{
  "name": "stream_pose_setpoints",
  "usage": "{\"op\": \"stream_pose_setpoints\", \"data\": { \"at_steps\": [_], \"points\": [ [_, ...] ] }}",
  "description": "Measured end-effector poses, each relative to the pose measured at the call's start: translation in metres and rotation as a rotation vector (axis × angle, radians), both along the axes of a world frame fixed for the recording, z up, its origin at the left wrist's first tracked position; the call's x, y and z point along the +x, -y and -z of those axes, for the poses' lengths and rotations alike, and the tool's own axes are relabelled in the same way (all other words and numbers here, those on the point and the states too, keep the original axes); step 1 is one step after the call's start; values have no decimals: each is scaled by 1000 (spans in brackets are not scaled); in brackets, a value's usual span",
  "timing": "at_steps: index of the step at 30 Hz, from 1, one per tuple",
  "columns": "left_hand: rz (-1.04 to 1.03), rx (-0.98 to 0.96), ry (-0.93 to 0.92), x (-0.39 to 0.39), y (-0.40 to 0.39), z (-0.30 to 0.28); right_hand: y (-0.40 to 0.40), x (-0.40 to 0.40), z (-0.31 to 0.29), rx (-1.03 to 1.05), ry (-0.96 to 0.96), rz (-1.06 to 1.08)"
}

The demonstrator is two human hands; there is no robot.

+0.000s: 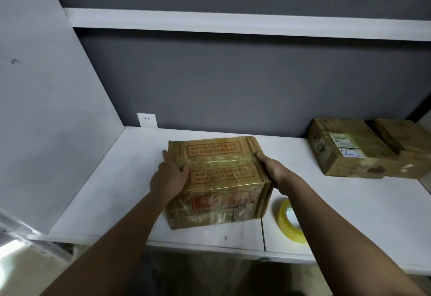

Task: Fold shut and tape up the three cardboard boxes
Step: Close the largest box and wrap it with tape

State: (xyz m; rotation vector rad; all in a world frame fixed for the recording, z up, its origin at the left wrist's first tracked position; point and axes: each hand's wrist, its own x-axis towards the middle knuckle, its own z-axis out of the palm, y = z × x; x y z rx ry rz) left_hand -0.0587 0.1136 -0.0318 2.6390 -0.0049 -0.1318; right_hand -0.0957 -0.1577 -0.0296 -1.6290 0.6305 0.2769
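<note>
A closed cardboard box [221, 174] with red print and shiny tape over its top seam sits on the white shelf [112, 179] in front of me. My left hand [170, 176] grips its left top edge, thumb on the lid. My right hand [272, 167] holds the right top edge, fingers curled over the corner. A roll of yellow tape [289, 221] lies flat on the shelf just right of the box, under my right forearm. Two more closed, taped boxes stand at the back right, one with a white label [345, 148] and another [410, 146] right beside it.
A grey back wall with a white socket [147, 120] rises behind the shelf. A white side panel [46, 109] closes the left end. Another white shelf board [233, 23] runs overhead. The shelf's front edge [210, 246] is near me, with dark floor below.
</note>
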Motion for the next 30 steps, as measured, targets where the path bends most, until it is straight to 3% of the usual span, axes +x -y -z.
{"op": "stream_pose_setpoints", "data": {
  "at_steps": [8,11,12,14,16,18,21,23,25,27,30],
  "points": [
    [20,45,-69,49,-12,-10,-29,-20,3,4,5,63],
    [32,-43,-168,54,-12,-18,-34,-29,3,8,-5,60],
    [42,-18,-84,49,-10,-22,-33,-34,5,17,-12,48],
    [112,9,292,27,0,-29,-23,-44,8,15,8,36],
    [317,-111,589,-10,20,-36,-5,-58,10,-2,60,87],
    [616,-174,640,-51,45,-39,19,-76,14,-43,127,126],
    [1109,52,763,-96,98,-25,57,-105,21,-148,180,206],
    [1235,301,692,-116,139,-12,82,-124,30,-209,186,298],
    [1157,498,505,-121,175,11,102,-141,40,-300,163,340],
    [1070,586,344,-122,205,34,118,-158,53,-430,114,340],
    [1053,671,248,-126,234,63,129,-182,71,-547,72,304]
  ]
}}
